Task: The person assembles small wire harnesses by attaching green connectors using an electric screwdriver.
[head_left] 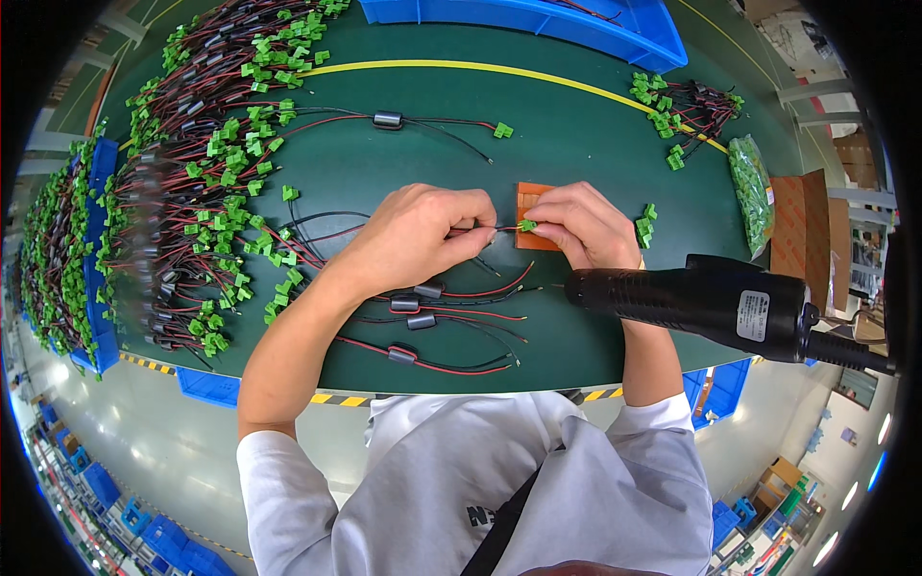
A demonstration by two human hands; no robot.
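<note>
Over the middle of the green table, my left hand (423, 235) pinches the end of a red and black wire cable, closed with thumb against fingers. My right hand (588, 226) is closed on a small green terminal block (526, 226), which meets the wire ends between my hands. Beneath the block lies an orange-brown wooden fixture (534, 196), partly covered by my right fingers. A black electric screwdriver (711, 302) lies across in front of my right forearm, its tip pointing left. Beside my right hand are a few loose green terminal blocks (646, 226).
Several cables with black ferrite cores (402, 354) lie near my left forearm; another cable (388, 120) lies farther off. Wired cables pile up at left (206, 144). A blue bin (538, 24) stands at the back, a bag of green blocks (751, 197) at right.
</note>
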